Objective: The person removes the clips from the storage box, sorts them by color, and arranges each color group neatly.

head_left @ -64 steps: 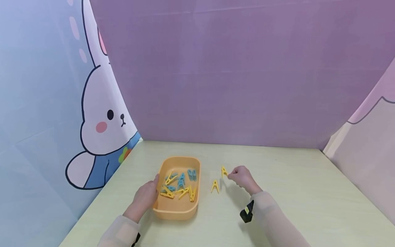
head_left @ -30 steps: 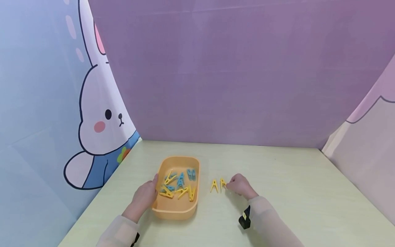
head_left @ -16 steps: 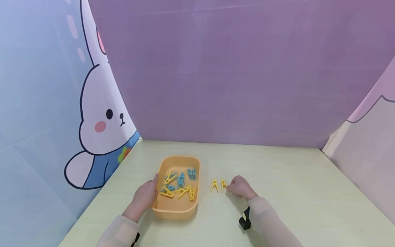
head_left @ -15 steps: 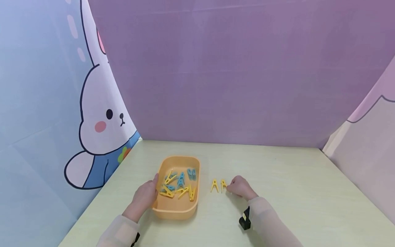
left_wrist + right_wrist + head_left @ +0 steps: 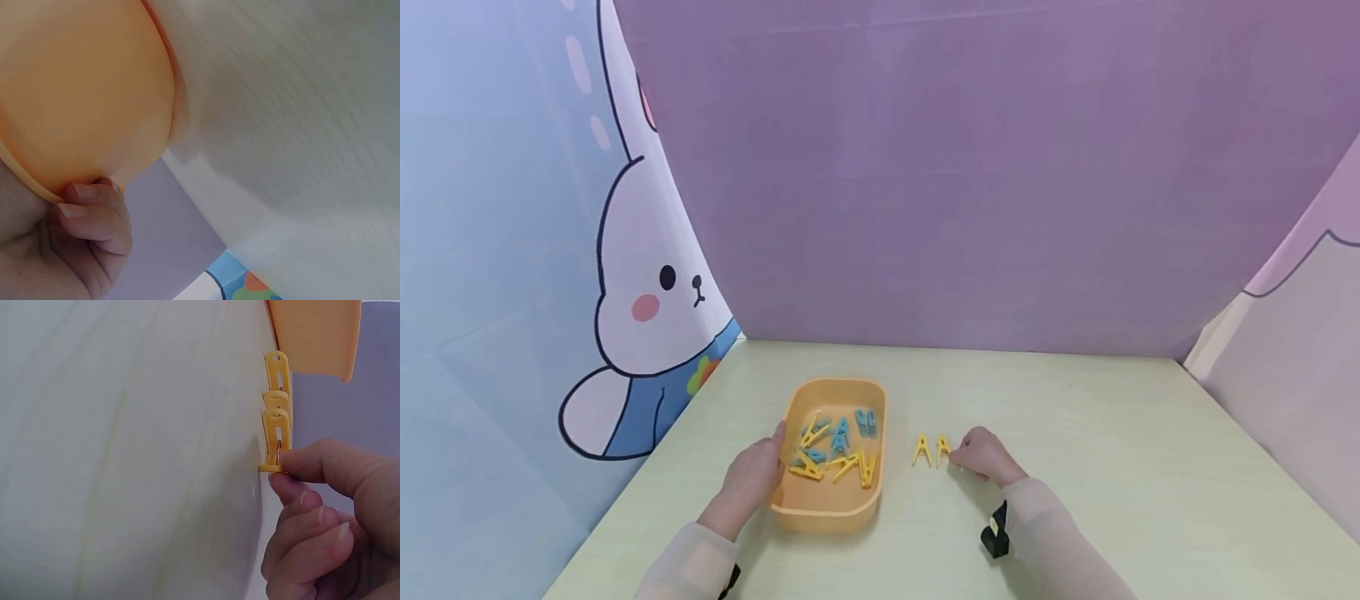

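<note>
Right hand (image 5: pixel 983 455) pinches second yellow peg (image 5: pixel 943 449), setting it beside first yellow peg (image 5: pixel 922 451). Left hand (image 5: pixel 751 480) grips orange tub (image 5: pixel 820 515) rim. Next, I think: let go gently, reach tub for another yellow one.

A pale wooden bench (image 5: pixel 1112 467) sits before a purple backdrop (image 5: pixel 962 183). On the left panel (image 5: pixel 482 275), a cartoon rabbit (image 5: pixel 640 283) in blue overalls.

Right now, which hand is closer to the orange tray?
The left. The left hand grips the near-left rim of the orange tray, while the right hand sits off to the tray's right, pinching a yellow clothespin on the table.
</note>
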The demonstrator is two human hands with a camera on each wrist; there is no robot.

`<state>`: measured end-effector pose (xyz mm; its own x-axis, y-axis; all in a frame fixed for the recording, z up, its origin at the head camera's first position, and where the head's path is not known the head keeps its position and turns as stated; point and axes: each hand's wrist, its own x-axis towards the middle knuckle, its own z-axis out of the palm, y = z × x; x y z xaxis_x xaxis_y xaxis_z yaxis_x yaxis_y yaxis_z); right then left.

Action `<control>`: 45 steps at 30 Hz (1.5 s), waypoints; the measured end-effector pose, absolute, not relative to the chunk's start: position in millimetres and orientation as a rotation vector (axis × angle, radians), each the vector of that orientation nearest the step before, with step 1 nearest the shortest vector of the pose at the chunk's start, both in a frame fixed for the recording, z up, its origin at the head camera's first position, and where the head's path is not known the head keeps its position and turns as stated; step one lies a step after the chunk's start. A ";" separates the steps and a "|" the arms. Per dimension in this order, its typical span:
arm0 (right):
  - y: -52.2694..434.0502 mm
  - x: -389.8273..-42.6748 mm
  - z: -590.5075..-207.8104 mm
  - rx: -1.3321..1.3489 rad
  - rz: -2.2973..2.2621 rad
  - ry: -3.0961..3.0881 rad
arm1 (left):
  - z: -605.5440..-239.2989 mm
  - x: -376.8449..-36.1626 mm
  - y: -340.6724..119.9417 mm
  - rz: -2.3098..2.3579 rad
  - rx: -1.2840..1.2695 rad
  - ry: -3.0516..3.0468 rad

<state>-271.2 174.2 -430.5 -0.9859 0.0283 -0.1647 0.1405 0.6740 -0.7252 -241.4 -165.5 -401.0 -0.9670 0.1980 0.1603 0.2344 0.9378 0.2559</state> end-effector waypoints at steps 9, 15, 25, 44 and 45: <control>174.3 -271.9 -424.6 0.153 -1.134 2.733 | -398.7 -241.0 -164.3 -0.432 -0.308 -2.986; 175.7 -273.4 -413.8 0.152 -1.140 2.726 | -399.9 -242.0 -164.8 -0.432 -0.297 -2.988; 178.5 -275.8 -407.6 0.134 -1.226 2.712 | -399.9 -241.9 -164.3 -0.425 -0.314 -2.972; 174.9 -280.4 -386.3 0.070 -1.177 2.791 | -399.3 -241.6 -163.1 -0.431 -0.288 -2.996; 174.8 -280.6 -385.5 0.067 -1.183 2.792 | -398.8 -241.4 -163.0 -0.433 -0.288 -2.994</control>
<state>-280.6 174.8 -385.5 -0.9932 -0.0013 -0.1165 0.0828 0.6956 -0.7136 -241.4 -163.0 -398.8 -0.9769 0.1716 0.1277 0.2007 0.9417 0.2702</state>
